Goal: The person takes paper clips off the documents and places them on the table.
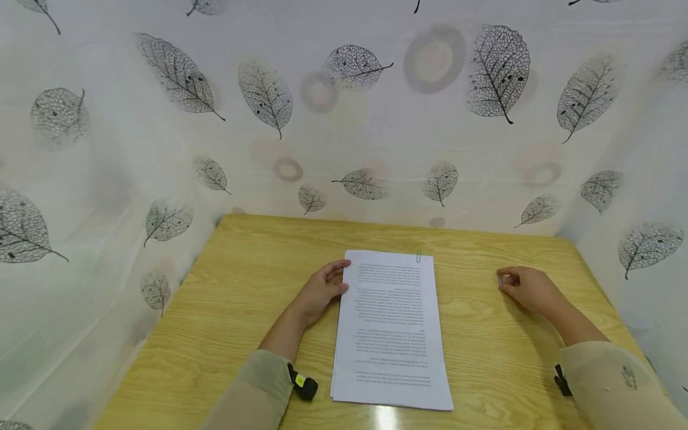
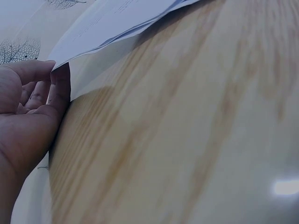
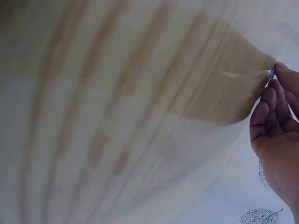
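Observation:
A stack of printed paper (image 1: 387, 334) lies upright on the table, its text upside down from here. A green paper clip (image 1: 418, 257) sits on its far edge, right of the middle. My left hand (image 1: 321, 292) grips the stack's left edge near the far corner; in the left wrist view the sheets (image 2: 112, 28) lift a little there, with fingertips on both sides of the edge. Off to the right, my right hand (image 1: 529, 289) pinches a small blue paper clip (image 3: 272, 73) between thumb and forefinger, low over the table. Most of this clip is hidden by the fingertips.
The wooden table (image 1: 242, 263) has its far edge against a white curtain (image 1: 376, 131) with a leaf print, which also hangs at both sides. A black wrist strap (image 1: 303, 385) is on the left sleeve, another (image 1: 562, 380) on the right one.

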`<state>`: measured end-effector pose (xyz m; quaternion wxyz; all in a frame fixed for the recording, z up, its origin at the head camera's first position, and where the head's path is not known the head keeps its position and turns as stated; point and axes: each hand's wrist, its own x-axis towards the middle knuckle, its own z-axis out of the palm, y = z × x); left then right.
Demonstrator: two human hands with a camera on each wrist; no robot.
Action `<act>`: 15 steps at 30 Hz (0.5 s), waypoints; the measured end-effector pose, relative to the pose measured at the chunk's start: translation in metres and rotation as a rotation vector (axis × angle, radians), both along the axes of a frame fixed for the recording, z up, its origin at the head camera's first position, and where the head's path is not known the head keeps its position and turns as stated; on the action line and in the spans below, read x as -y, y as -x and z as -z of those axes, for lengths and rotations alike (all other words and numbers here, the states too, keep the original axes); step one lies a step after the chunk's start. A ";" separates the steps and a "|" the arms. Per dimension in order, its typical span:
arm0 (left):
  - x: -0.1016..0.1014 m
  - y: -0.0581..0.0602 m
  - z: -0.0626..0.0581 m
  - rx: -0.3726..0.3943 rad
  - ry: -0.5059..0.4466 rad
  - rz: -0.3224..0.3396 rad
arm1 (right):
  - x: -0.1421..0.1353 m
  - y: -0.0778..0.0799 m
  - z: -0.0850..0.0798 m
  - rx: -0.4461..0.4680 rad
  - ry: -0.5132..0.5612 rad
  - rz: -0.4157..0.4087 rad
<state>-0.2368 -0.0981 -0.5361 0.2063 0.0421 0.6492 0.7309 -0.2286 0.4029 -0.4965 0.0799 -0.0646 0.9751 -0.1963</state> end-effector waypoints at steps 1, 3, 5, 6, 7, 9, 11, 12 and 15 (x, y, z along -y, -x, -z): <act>0.000 0.000 0.000 0.000 0.000 0.000 | -0.001 0.000 0.001 0.001 0.006 0.005; 0.000 0.000 0.000 -0.001 0.000 -0.001 | -0.002 -0.002 0.001 0.002 0.025 0.018; 0.000 0.000 0.000 0.001 0.001 -0.001 | -0.003 -0.004 0.002 0.001 0.045 0.036; 0.000 0.000 0.000 0.003 0.002 -0.002 | -0.004 -0.005 0.002 0.000 0.057 0.044; 0.000 0.000 0.000 0.004 0.002 -0.002 | -0.005 -0.006 0.002 -0.001 0.070 0.054; 0.000 0.001 0.000 0.006 0.001 -0.002 | -0.007 -0.008 0.003 -0.004 0.092 0.071; 0.000 0.001 0.001 0.004 -0.001 0.000 | -0.009 -0.010 0.003 -0.006 0.110 0.091; 0.000 0.001 0.001 0.004 -0.001 0.000 | -0.009 -0.011 0.002 -0.004 0.121 0.102; 0.000 0.001 0.001 0.000 -0.004 -0.001 | -0.010 -0.015 -0.001 -0.004 0.149 0.130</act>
